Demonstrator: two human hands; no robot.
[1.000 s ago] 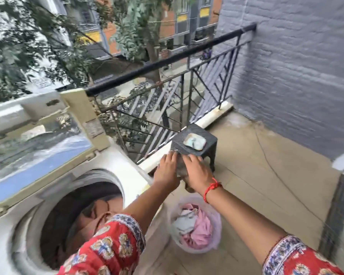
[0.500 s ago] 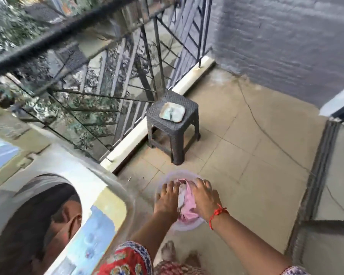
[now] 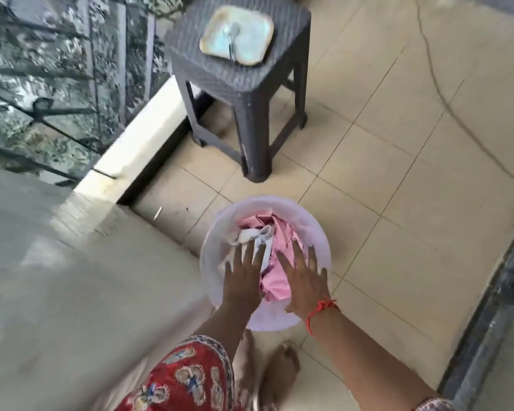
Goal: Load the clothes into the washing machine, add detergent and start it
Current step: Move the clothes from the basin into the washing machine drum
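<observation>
Both hands, left (image 3: 244, 277) & right (image 3: 304, 280), spread flat over clothes (image 3: 275, 283) in tub (image 3: 318, 232), nothing gripped. Rec: close fingers under whole bundle before lifting.

You've got your left hand (image 3: 244, 277) and right hand (image 3: 304, 280) spread flat on the pink clothes (image 3: 275, 229) in the white tub (image 3: 315, 232), dark stool (image 3: 244, 81) just behind.

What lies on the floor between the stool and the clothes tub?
Only bare tile between the stool and the tub, seen in the head view.
</observation>
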